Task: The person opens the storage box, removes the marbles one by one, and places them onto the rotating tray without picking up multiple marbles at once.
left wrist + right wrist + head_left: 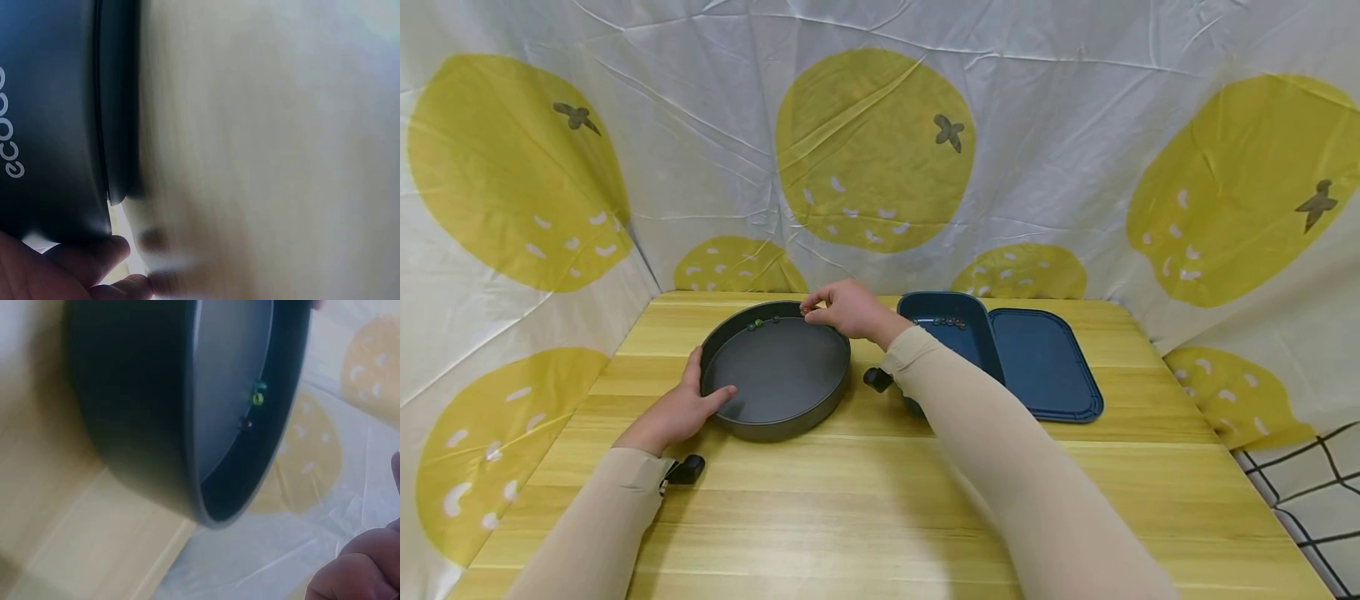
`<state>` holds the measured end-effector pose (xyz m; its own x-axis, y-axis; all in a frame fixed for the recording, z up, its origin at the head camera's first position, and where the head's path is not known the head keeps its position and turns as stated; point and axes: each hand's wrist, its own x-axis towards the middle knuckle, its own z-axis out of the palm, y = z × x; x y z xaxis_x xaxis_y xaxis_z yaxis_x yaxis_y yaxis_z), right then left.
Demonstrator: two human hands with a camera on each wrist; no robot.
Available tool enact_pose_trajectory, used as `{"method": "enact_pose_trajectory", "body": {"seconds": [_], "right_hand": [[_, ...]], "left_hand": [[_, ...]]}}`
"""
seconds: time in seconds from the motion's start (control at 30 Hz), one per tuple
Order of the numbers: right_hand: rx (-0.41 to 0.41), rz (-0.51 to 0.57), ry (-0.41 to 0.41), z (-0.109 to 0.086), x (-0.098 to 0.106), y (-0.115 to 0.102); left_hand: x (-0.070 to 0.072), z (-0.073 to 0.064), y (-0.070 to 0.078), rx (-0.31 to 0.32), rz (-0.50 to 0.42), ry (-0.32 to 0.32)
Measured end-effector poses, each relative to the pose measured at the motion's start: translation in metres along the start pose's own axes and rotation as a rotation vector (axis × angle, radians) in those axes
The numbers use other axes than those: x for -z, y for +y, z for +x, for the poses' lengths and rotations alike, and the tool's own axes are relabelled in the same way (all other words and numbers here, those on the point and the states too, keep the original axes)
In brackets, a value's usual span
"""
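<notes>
A round dark grey tray point(778, 367) with a raised wall stands on the table, left of the middle. My left hand point(681, 406) grips its left side, thumb over the near-left rim and fingers along the outer wall. In the left wrist view, fingertips point(119, 249) show by the tray's underside. Several small glass marbles point(754, 325) lie inside against the far wall. Above the tray's far right rim, my right hand point(850, 312) pinches a small orange-brown marble point(805, 310) between thumb and fingers. The right wrist view shows green and dark marbles point(258, 399) in the tray.
Right of the tray is a deep blue rectangular box point(951, 308), holding a row of marbles point(951, 322) near its far end; my right forearm covers part of it. Beside it a flat blue lid point(1048, 367) lies on the wooden table point(820, 517). A lemon-print curtain point(880, 150) hangs behind.
</notes>
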<state>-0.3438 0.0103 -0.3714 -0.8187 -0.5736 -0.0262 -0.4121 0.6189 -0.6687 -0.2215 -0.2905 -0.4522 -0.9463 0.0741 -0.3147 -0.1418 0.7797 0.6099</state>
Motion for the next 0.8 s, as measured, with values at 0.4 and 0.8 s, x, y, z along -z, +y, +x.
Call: {"method": "enact_pose_trajectory", "body": {"seconds": [0.4,0.8], "right_hand": [[0.035,0.0,-0.041,0.009,-0.019,-0.013],[0.049,-0.039,-0.055,0.014,-0.029,-0.018]], "left_hand": [[0.001,0.0,0.001,0.005,-0.006,-0.002],[0.001,0.0,0.002,0.005,-0.016,-0.008]]}}
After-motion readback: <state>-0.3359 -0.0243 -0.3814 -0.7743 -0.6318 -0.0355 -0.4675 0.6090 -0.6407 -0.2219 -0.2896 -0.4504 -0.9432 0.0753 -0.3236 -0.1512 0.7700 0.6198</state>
